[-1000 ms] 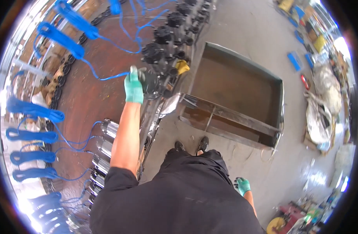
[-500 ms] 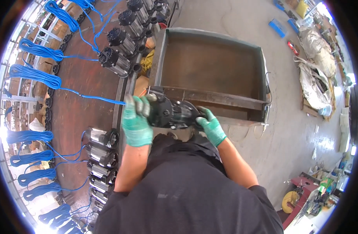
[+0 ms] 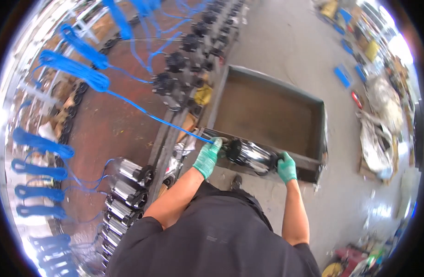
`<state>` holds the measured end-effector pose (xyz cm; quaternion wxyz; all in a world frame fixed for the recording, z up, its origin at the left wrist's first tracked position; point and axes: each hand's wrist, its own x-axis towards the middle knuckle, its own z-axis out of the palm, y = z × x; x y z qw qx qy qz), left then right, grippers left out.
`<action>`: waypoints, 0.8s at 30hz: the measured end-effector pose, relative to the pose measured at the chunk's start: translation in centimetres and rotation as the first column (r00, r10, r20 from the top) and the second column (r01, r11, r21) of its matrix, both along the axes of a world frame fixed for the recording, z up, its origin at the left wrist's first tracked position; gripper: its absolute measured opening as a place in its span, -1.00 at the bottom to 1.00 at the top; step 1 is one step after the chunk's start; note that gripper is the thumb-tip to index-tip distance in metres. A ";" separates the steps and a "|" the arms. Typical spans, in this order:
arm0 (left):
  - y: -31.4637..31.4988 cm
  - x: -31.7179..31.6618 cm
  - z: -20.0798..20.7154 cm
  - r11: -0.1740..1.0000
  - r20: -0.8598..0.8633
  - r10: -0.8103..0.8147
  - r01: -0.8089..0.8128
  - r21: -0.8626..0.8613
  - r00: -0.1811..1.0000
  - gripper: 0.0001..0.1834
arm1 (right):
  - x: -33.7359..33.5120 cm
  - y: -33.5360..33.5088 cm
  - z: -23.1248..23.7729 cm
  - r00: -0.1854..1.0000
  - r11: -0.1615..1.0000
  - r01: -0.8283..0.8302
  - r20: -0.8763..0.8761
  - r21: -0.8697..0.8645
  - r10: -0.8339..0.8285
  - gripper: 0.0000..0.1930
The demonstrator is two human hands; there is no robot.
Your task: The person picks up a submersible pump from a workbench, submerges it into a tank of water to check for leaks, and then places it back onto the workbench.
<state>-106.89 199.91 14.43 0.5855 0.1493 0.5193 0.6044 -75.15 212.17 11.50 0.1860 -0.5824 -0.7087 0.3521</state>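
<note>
Grey floor (image 3: 341,203) spread beneath the person, 1 dark shoe (image 3: 236,181) showing past the shirt. Just beyond it, a silver-and-black pump unit (image 3: 254,156) was held sideways between 2 gloved hands. The left hand (image 3: 209,159) had its fingers closed at the cabled end, though how much cable they took in could not be told. The right hand (image 3: 286,167) had its fingers curled on the other end. Behind lay an open metal trough (image 3: 269,113); whether the pump unit touched its near rim was unclear.

From the left hand, a blue cable (image 3: 141,110) crossed the dark red surface (image 3: 106,120) to a coil (image 3: 73,68) by its far side. Stepping farther away could tighten that cable, dragging the coil or jerking the pump unit loose. Smooth casing might slip in the gloves, or knock the trough. Pale sacks (image 3: 377,145) lay well off to the right.
</note>
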 end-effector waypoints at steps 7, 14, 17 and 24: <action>-2.7 -23.7 5.1 0.582 -0.130 0.809 -0.811 0.050 0.573 0.01 | 0.2 1.1 -2.1 0.998 1.000 0.015 -0.054 -0.023 -0.016 -0.67; 0.0 -41.6 16.1 0.552 -0.482 0.810 -0.710 0.437 0.334 0.03 | 2.2 2.2 -5.4 0.982 0.994 0.050 -0.175 -0.097 -0.066 -0.63; 1.9 -42.2 16.9 0.672 -0.595 0.716 -0.592 0.446 0.365 -0.43 | 3.6 2.3 -7.3 0.967 0.983 0.094 -0.219 -0.161 -0.128 -0.62; -0.3 -37.3 21.2 0.576 -0.638 0.764 -0.544 0.610 0.095 -0.65 | 1.8 1.3 -3.8 0.972 0.965 0.135 -0.159 -0.227 -0.174 -0.61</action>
